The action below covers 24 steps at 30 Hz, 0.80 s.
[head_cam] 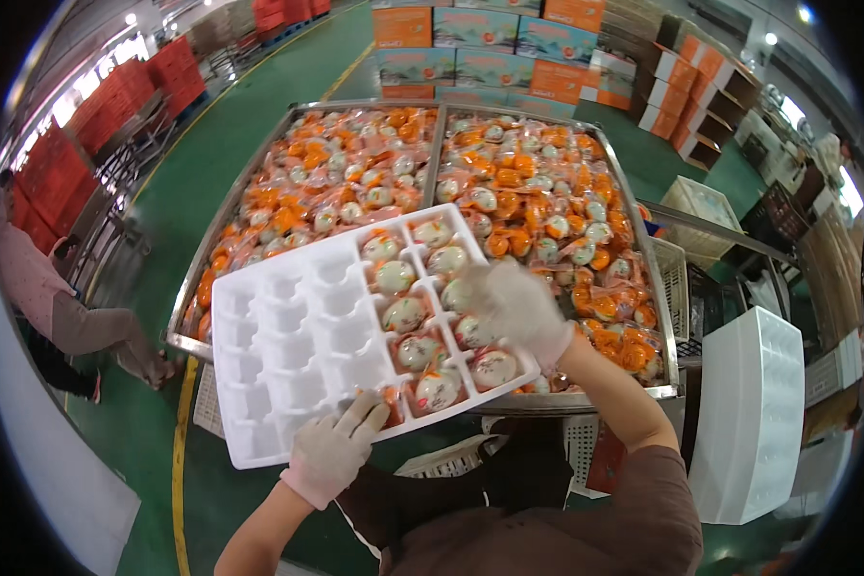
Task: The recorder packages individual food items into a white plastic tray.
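Note:
A white foam tray (pixel 301 317) lies slanted across the near edge of a metal-framed bin table (pixel 623 183). Wrapped pale eggs (pixel 405 315) sit in the tray's two right columns, while the cells at its left are bare. My left hand (pixel 338 443), in a whitish glove, grips the tray's near edge. An orange-red wrapped item (pixel 392 407) shows beside its fingertips. Over the right column is my gloved right hand (pixel 518 309), blurred by motion; its fingers and anything in them cannot be made out. Beyond the tray, many wrapped eggs (pixel 345 173) fill the bin, amid orange packets.
Stacked foam trays (pixel 745 417) stand at the right. Plastic crates (pixel 702 216) are beyond them. Printed cartons (pixel 475 32) rise behind the bin, with more cartons (pixel 691 101) at far right. A seated person (pixel 50 288) is at left, near red stacks (pixel 54 176).

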Motion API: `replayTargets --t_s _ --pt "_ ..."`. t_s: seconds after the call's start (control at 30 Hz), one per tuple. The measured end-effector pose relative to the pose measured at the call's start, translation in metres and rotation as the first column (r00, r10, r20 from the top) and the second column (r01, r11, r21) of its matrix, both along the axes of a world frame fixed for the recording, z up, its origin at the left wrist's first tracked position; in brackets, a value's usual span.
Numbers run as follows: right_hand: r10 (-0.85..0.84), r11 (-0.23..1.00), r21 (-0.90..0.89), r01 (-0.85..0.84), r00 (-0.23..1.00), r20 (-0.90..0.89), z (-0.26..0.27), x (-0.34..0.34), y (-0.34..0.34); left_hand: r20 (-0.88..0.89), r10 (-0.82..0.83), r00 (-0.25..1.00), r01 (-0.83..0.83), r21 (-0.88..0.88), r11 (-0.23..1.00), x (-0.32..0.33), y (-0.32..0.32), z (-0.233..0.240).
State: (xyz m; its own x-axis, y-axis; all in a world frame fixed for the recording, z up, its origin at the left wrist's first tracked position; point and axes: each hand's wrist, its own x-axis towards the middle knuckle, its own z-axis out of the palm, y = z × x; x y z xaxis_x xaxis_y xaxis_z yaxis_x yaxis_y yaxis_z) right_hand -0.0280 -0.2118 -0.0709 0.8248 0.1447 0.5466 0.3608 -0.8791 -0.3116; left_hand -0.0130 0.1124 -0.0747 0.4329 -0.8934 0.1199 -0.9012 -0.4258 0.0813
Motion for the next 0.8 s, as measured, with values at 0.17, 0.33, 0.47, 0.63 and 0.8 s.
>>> replayTargets --t_s 0.17,0.33,0.47,0.63,0.8 --pt "-0.545 0.816 0.013 0.578 0.777 -0.314 -0.090 0.012 -0.137 -0.086 -0.026 0.996 0.028 0.023 0.999 -0.007 -0.023 0.007" --pt "-0.537 0.841 -0.124 0.526 0.788 -0.301 -0.132 0.082 -0.129 -0.179 -0.026 0.983 0.032 0.029 0.999 -0.020 -0.038 0.016" --pt "-0.681 0.731 -0.333 0.596 0.669 -0.298 -0.154 0.109 -0.117 -0.150 0.003 0.989 -0.001 0.017 1.000 -0.016 -0.034 0.016" --pt "-0.608 0.729 0.182 0.660 0.746 -0.272 -0.161 0.097 -0.138 -0.279 0.040 0.959 -0.058 -0.056 0.997 -0.007 -0.029 0.008" --pt "0.070 0.165 0.958 0.235 0.966 -0.249 -0.056 0.040 -0.125 -0.217 0.168 0.962 -0.174 -0.010 0.985 0.005 -0.019 0.025"
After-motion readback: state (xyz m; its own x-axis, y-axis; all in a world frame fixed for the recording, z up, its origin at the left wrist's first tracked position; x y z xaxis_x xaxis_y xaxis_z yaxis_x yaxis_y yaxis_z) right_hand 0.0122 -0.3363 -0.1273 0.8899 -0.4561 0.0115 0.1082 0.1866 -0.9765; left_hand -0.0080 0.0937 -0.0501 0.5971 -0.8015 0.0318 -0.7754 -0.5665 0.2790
